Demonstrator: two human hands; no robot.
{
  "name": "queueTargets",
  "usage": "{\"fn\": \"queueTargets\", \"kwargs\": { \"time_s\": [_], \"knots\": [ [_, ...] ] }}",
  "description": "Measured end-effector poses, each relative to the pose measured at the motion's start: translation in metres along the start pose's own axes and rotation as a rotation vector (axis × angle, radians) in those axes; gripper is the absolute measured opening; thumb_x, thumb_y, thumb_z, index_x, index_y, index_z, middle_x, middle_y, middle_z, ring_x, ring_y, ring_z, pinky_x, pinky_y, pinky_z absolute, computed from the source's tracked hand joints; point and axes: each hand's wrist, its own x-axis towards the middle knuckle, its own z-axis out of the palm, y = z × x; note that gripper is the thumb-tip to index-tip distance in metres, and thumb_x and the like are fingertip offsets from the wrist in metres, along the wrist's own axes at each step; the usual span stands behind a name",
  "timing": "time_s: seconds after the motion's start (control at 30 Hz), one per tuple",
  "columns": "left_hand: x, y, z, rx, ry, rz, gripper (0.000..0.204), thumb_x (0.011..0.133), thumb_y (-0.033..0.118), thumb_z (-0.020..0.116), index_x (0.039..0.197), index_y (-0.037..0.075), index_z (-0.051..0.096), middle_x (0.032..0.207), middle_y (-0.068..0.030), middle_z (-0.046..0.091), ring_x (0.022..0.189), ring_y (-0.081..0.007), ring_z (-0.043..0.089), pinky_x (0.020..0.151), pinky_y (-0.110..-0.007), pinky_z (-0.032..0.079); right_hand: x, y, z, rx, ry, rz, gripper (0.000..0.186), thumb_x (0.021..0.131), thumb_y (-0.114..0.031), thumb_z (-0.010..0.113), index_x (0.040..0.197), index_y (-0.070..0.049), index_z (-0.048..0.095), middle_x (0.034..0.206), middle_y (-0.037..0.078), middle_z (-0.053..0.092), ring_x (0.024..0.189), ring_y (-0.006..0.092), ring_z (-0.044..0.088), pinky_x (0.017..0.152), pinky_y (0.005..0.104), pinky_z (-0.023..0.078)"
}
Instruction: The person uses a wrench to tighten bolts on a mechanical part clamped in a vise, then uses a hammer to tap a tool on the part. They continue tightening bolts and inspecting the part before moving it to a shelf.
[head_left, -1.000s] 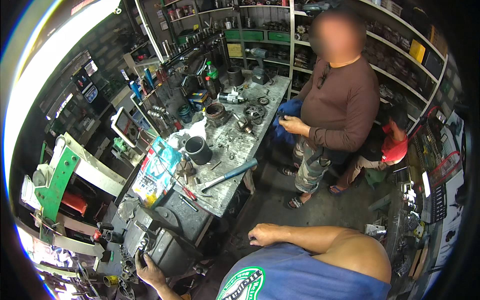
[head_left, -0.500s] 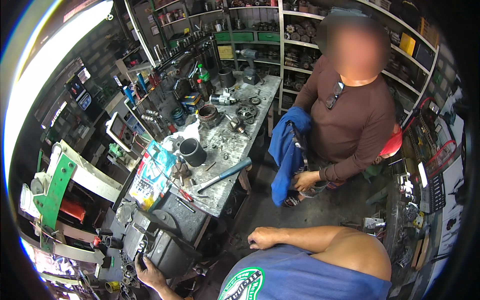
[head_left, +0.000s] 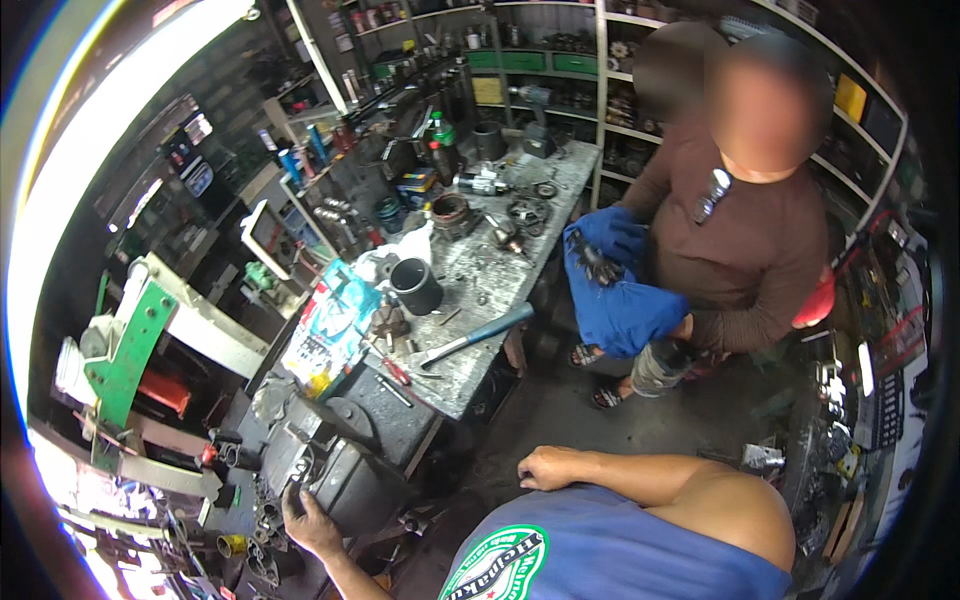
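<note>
The left hand [head_left: 305,515] sits at the lower left of the view, fingers spread and laid against the dark grey metal machine housing [head_left: 335,470] that stands below the near end of the grey, grimy metal surface [head_left: 480,290]. The hand touches the housing's lower left edge; whether it actually grips an edge there cannot be told, as the fingertips lie in shadow. Small brass-coloured and dark metal fittings [head_left: 245,545] lie just beside this hand, lower down.

The right hand [head_left: 550,467] rests low in the middle of the view, fingers curled loosely together, holding nothing, apparently propped on the person's own leg. It is well apart from the housing.

On the surface, a hammer with a blue handle [head_left: 478,334] lies at an angle near the front edge. A black cylindrical sleeve [head_left: 415,285] stands upright behind it, and a red-handled screwdriver [head_left: 392,365] lies just left of the hammer's head. A colourful printed packet [head_left: 330,330] leans over the surface's left corner. Further back lie round metal engine parts [head_left: 450,212] and a green bottle [head_left: 437,132].

To the left stands a green steel frame [head_left: 125,350].

A second person in a brown long-sleeved shirt [head_left: 745,250] stands at the right side of the surface, both hands wrapped in a blue cloth [head_left: 615,290].
</note>
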Motion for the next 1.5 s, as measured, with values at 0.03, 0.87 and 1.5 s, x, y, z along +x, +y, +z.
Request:
{"fn": "queueTargets", "kwargs": {
  "time_s": [0.03,0.87,1.5],
  "knots": [
    [0.000,0.001,0.001,0.031,0.009,0.015,0.032,0.103,0.009,0.068,0.129,-0.008,0.069,0.124,-0.0200,0.076,0.114,-0.0280,0.070,0.106,-0.040,0.051,-0.001,-0.001,-0.001,0.000,0.004,-0.003,0.032,0.096,-0.034,0.073,0.111,-0.006,0.078,0.100,0.022,0.077,0.096,0.0425,0.074,0.087,0.0539,0.059],
    [0.001,0.001,-0.001,0.145,0.026,0.062,0.033,0.101,0.012,0.068,0.127,-0.009,0.070,0.120,-0.0225,0.077,0.108,-0.0337,0.073,0.101,-0.042,0.053,-0.003,0.008,-0.007,-0.010,0.029,0.004,0.033,0.096,-0.035,0.073,0.110,-0.006,0.078,0.102,0.022,0.078,0.099,0.0416,0.075,0.088,0.0529,0.059],
    [-0.092,0.150,0.121,-0.507,-0.902,-0.424,0.060,0.090,0.012,0.082,0.145,-0.001,0.061,0.133,-0.0176,0.073,0.125,-0.0248,0.067,0.110,-0.039,0.051,-0.016,-0.037,-0.222,1.886,0.880,-0.575,0.026,0.105,-0.029,0.054,0.112,-0.007,0.067,0.064,-0.006,0.041,0.047,0.0077,0.029,0.050,0.0266,0.029]
  ]
}}
